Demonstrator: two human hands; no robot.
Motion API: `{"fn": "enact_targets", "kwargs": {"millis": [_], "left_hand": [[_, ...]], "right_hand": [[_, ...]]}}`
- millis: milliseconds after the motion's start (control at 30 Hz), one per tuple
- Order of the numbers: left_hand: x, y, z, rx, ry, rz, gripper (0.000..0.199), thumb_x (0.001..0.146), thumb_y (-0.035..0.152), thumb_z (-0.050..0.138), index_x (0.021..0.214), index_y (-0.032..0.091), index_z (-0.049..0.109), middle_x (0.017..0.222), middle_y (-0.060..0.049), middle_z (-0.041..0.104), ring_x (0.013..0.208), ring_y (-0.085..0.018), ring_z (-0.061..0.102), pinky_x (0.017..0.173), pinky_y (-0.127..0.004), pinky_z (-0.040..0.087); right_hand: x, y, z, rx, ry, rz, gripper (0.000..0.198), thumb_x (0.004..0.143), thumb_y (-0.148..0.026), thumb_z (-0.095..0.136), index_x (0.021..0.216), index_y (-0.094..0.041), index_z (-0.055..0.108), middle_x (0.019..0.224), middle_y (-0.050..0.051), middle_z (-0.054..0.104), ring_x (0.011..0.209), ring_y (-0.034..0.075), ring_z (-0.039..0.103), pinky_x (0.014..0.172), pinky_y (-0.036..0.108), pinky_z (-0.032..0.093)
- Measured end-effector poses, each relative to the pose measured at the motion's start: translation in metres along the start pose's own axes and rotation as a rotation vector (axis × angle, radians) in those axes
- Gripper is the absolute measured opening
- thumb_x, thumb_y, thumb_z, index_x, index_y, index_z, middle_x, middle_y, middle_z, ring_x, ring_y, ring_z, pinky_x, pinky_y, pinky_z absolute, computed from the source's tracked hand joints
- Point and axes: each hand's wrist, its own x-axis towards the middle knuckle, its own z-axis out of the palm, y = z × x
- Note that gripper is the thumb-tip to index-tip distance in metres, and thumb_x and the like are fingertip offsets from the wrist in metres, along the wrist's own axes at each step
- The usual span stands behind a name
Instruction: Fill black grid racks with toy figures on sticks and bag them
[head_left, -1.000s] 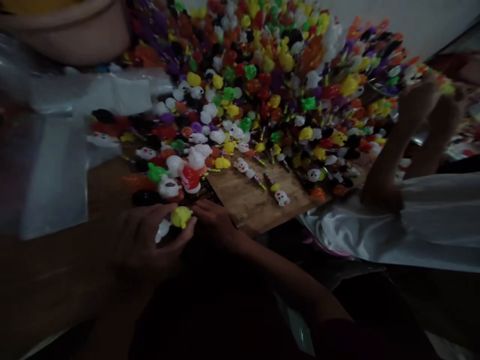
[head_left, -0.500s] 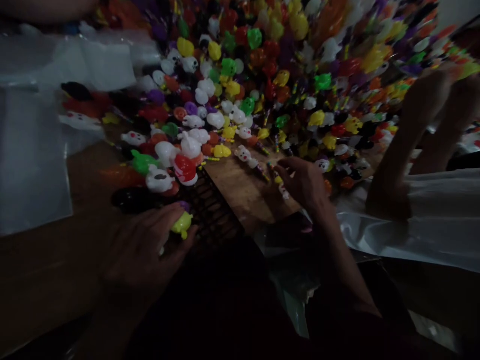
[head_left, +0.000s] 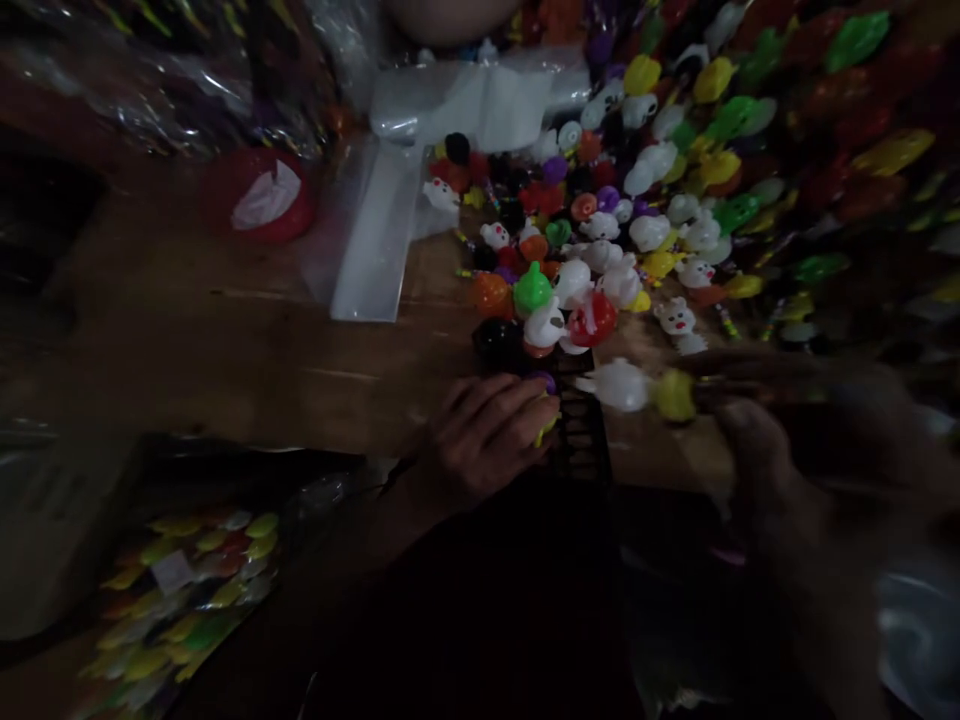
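Note:
In the head view, my left hand (head_left: 487,430) curls over a small yellow plastic figure (head_left: 546,425), mostly hidden by the fingers. A bit of purple (head_left: 546,382) shows at its fingertips. My right hand (head_left: 810,450), smeared by motion, pinches the end of a toy with a yellow piece (head_left: 675,395) and a white animal figure (head_left: 619,385) in line, pointing left. Between the hands lies a black slotted rack (head_left: 581,415). Just beyond it stand several figures: a red-and-white one (head_left: 592,318), a green one (head_left: 532,288) and a black one (head_left: 496,343).
A large heap of colourful plastic figures (head_left: 720,170) covers the table's far right. White plastic bags (head_left: 371,250) lie on the wooden table (head_left: 247,330) beside a red bowl (head_left: 281,220) with paper inside. A clear bag of figures (head_left: 202,580) sits low at left.
My view has turned left. My right hand has lifted a toy from the table and brought it toward the rack. My left hand stays at the rack, closed over the yellow figure.

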Motion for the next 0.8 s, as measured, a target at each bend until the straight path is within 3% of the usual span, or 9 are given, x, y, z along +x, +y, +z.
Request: {"fn": "enact_targets", "kwargs": {"millis": [67,167,333,433,533,667,800], "left_hand": [[-0.004,-0.001,0.001,-0.032,0.013,0.008,0.031,0.093,0.029,0.069,0.120,0.015,0.064,0.111,-0.012,0.076,0.107,-0.023,0.070,0.089,-0.036,0.054],[-0.008,-0.004,0.005,-0.064,0.046,0.016,0.031,0.096,0.031,0.064,0.122,0.016,0.064,0.112,-0.013,0.075,0.111,-0.024,0.069,0.093,-0.037,0.056],[-0.007,-0.007,0.011,-0.051,0.139,-0.004,0.026,0.096,0.030,0.064,0.120,0.019,0.065,0.110,-0.010,0.074,0.105,-0.021,0.071,0.092,-0.033,0.059],[-0.003,-0.009,0.010,-0.035,0.147,0.028,0.021,0.095,0.030,0.065,0.114,0.022,0.067,0.110,-0.007,0.075,0.100,-0.020,0.073,0.088,-0.034,0.060],[0.000,-0.011,0.010,-0.043,0.132,0.028,0.015,0.099,0.029,0.058,0.110,0.025,0.067,0.107,-0.004,0.076,0.095,-0.018,0.073,0.082,-0.033,0.060],[0.001,-0.012,0.012,-0.095,0.199,-0.039,0.018,0.099,0.031,0.057,0.109,0.018,0.065,0.103,-0.007,0.076,0.097,-0.019,0.073,0.084,-0.032,0.061],[-0.001,-0.015,0.014,-0.099,0.184,-0.020,0.024,0.094,0.035,0.066,0.108,0.016,0.067,0.099,-0.009,0.075,0.094,-0.022,0.074,0.083,-0.034,0.061]], "right_hand": [[0.001,-0.010,0.024,0.107,-0.042,-0.136,0.012,0.091,-0.021,0.071,0.096,-0.032,0.070,0.099,0.000,0.076,0.091,0.020,0.073,0.083,0.039,0.060],[0.007,-0.008,0.051,0.089,-0.224,-0.249,0.019,0.093,-0.020,0.067,0.110,-0.029,0.069,0.103,0.002,0.075,0.095,0.019,0.073,0.084,0.035,0.061],[0.021,-0.023,0.057,-0.050,-0.380,-0.387,0.026,0.097,-0.019,0.059,0.121,-0.028,0.065,0.116,0.006,0.071,0.099,0.020,0.072,0.083,0.032,0.061],[0.033,-0.044,0.051,-0.165,-0.482,-0.419,0.022,0.098,-0.021,0.057,0.118,-0.028,0.065,0.115,0.006,0.070,0.092,0.020,0.071,0.071,0.030,0.059],[0.045,-0.056,0.050,-0.233,-0.605,-0.468,0.016,0.097,-0.021,0.056,0.109,-0.027,0.064,0.101,0.006,0.070,0.074,0.018,0.068,0.055,0.029,0.050],[0.052,-0.052,0.059,-0.242,-0.714,-0.444,0.014,0.093,-0.015,0.055,0.098,-0.026,0.062,0.090,0.004,0.068,0.062,0.015,0.059,0.049,0.028,0.038],[0.056,-0.039,0.072,-0.246,-0.846,-0.361,0.014,0.086,-0.008,0.054,0.086,-0.021,0.058,0.077,0.002,0.065,0.057,0.013,0.053,0.049,0.027,0.030]]}}
